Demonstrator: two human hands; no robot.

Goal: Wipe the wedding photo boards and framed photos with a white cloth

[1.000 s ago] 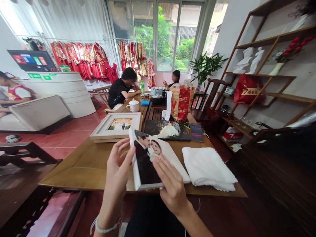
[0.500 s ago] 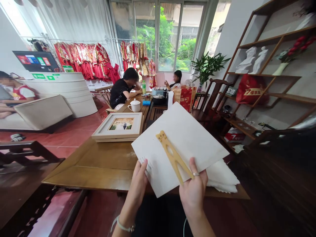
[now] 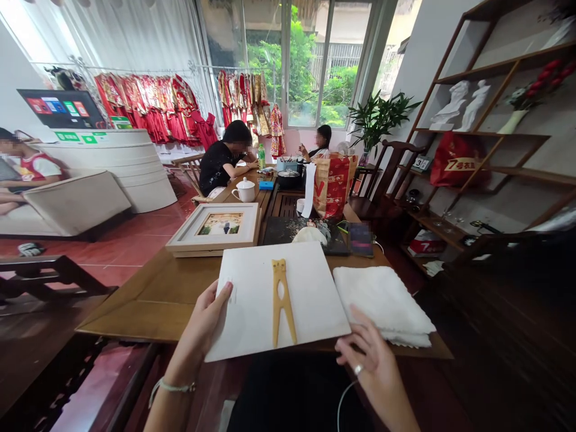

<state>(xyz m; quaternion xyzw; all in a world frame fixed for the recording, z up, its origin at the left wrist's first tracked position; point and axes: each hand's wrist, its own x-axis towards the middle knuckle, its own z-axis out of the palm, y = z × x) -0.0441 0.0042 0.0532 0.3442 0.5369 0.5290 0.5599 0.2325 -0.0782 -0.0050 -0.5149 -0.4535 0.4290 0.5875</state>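
My left hand [image 3: 209,315] grips the left edge of a white board [image 3: 247,288], thumb on top and fingers underneath. On the board lies a flat yellow cat-shaped piece [image 3: 279,294] with a small face at its far end and two long legs pointing toward me. My right hand [image 3: 366,348] is by the board's near right corner, fingers loosely apart and slightly blurred. Whether a fingertip touches that corner I cannot tell. Just beyond this hand, a folded white cloth [image 3: 382,294] rests on the wooden table [image 3: 180,294].
A framed picture [image 3: 213,231] lies on the table to the left, near a lidded white mug [image 3: 245,191]. Past the board are a dark tray [image 3: 274,231], a phone [image 3: 361,239] and a red paper bag [image 3: 335,186]. Two people sit at the far end.
The board has turned, tipped flatter and come lower, uncovering the dark tray and phone. My right hand has let go of its near edge and moved right; my left hand has shifted left with the board.
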